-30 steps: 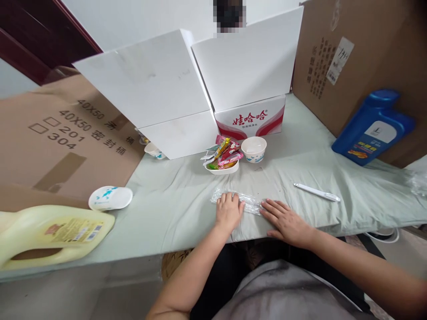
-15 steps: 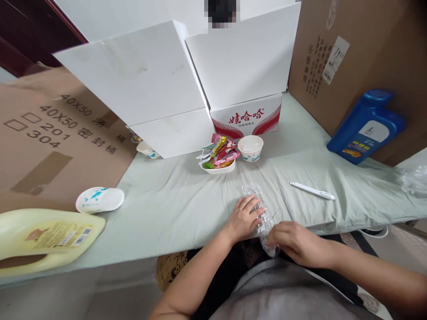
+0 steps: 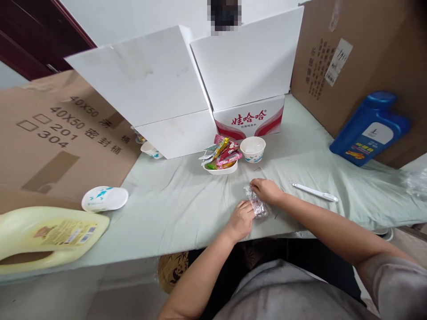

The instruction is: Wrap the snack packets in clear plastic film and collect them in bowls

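Note:
A folded piece of clear bubble wrap lies on the cloth-covered table near its front edge. My left hand holds its left side, the fingertips partly covered by the plastic. At the far end of the wrap, my right hand is closed on it with bent fingers. Whether anything is inside the wrap cannot be made out clearly. To the right of my hands lies a white utility knife. Beyond them are a white paper bowl and a low white container heaped with colourful snack packets.
White boxes stand at the back, with large brown cartons on either side. A blue bottle leans at right. A pale yellow jug and a tipped paper cup lie at left. A person's blurred head shows behind the boxes.
My right hand has moved from the wrap's near end to its far end, folding the strip over into a shorter piece. My left hand has stayed beside it.

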### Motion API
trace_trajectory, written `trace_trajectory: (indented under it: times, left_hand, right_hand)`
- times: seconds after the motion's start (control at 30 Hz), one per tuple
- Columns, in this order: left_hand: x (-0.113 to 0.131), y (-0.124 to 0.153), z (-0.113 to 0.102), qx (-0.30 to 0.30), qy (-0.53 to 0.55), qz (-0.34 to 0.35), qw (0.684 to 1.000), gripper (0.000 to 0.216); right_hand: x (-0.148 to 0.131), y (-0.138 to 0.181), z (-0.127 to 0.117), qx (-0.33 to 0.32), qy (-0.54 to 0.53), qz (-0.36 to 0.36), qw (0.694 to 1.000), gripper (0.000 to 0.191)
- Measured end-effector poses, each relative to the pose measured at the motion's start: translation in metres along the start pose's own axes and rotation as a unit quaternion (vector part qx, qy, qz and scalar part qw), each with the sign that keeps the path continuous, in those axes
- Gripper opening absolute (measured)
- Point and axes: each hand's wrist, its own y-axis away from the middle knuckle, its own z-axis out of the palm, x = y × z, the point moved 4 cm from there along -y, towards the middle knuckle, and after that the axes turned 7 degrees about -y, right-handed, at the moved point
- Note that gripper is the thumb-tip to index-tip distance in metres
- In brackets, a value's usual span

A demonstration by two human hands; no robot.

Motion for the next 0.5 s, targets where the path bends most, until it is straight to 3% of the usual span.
trace_trajectory:
  times: [0.1,0.23,0.33,0.5]
  left_hand:
    - [-0.004,0.004,-0.007,0.060,0.024,-0.029,0.998,0.042]
    - [-0.022,0.002,-0.028,0.170,0.037,-0.158,0.972,0.039]
    - [-0.029,-0.017,-0.030,0.140,0.034,-0.125,0.982,0.033]
    - [-0.038,-0.037,-0.010,0.093,-0.003,-0.081,0.992,0.021]
  right_hand:
    - [0.001,0.001,0.003,0.002,0.019,0.005,1.000,0.026]
    - [0.000,0.002,0.007,0.001,0.037,0.002,0.999,0.026]
    - [0.000,0.002,0.010,0.005,0.047,0.001,0.999,0.027]
    - [0.014,0.000,-0.005,0.039,0.067,0.028,0.997,0.028]
